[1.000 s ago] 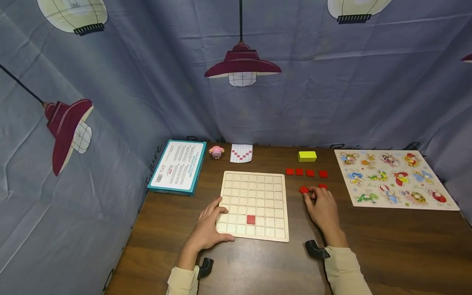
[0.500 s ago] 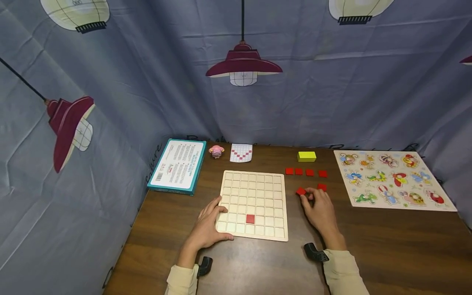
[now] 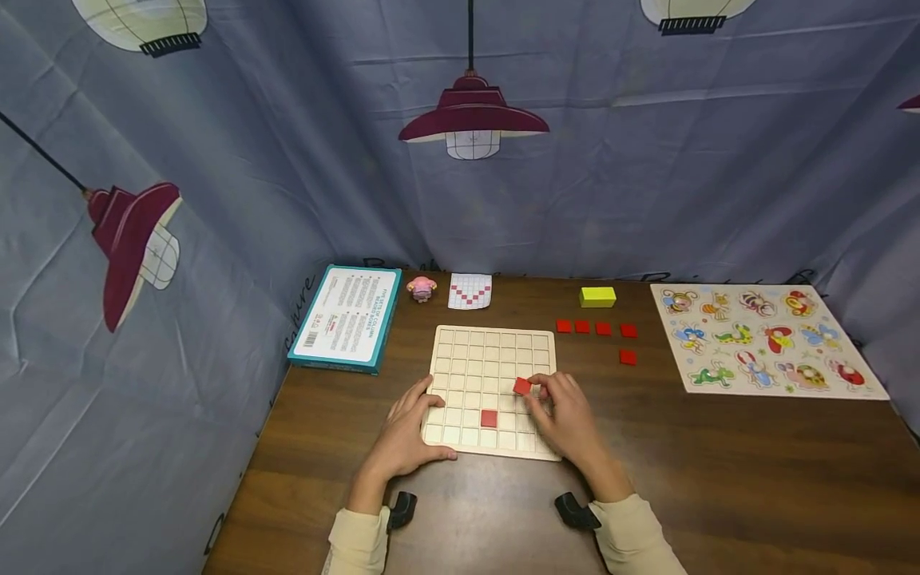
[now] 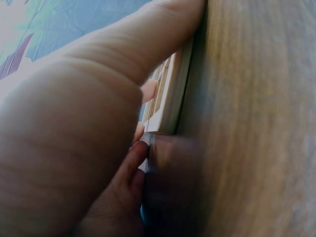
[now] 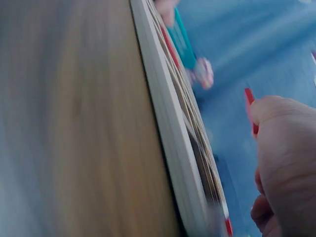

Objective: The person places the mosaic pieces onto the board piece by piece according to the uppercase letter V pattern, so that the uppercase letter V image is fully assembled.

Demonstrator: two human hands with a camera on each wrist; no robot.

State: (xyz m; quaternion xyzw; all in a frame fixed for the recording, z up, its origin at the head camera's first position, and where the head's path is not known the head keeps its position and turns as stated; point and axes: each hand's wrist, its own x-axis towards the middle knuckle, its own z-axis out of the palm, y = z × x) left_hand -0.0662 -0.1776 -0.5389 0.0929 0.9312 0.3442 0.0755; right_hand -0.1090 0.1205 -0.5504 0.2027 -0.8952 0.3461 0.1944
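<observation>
A pale wooden grid board [image 3: 474, 351] lies on the brown table, with one red square tile [image 3: 489, 418] set in a cell near its front. My right hand [image 3: 561, 411] hovers over the board's right part and pinches a second red tile [image 3: 522, 386] between thumb and fingers. In the right wrist view that red tile [image 5: 251, 109] shows edge-on above the board's rim [image 5: 168, 123]. My left hand [image 3: 406, 427] rests on the board's front left corner, fingers straight on its top, thumb along the front edge. The left wrist view shows that board edge [image 4: 173, 94] under the thumb.
Several loose red tiles [image 3: 595, 328] lie right of the board, a yellow block [image 3: 597, 296] behind them. An animal peg puzzle [image 3: 755, 339] fills the right side. A teal box [image 3: 346, 318], a pink figure [image 3: 421, 287] and a pattern card [image 3: 470, 291] sit at the back left.
My right hand has lifted a red tile from the loose group and carried it left over the board. The left hand stays on the board's corner.
</observation>
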